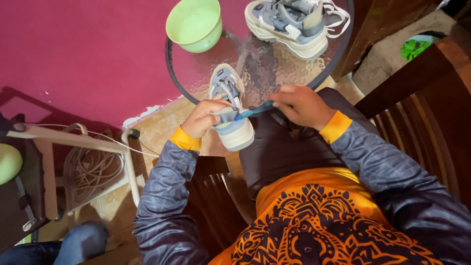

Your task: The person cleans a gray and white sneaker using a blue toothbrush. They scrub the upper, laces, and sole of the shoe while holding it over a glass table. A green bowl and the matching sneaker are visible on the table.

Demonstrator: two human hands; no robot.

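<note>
While hands grip, chunky mesh sneaker, slim teal brush.

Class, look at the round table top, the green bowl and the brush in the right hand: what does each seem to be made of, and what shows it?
Table top: textured glass with a dark rim; the floor shows blurred through it. Green bowl: probably plastic, smooth with a soft sheen. Brush in the right hand: teal handle, likely plastic; it is too small to be sure.
</note>
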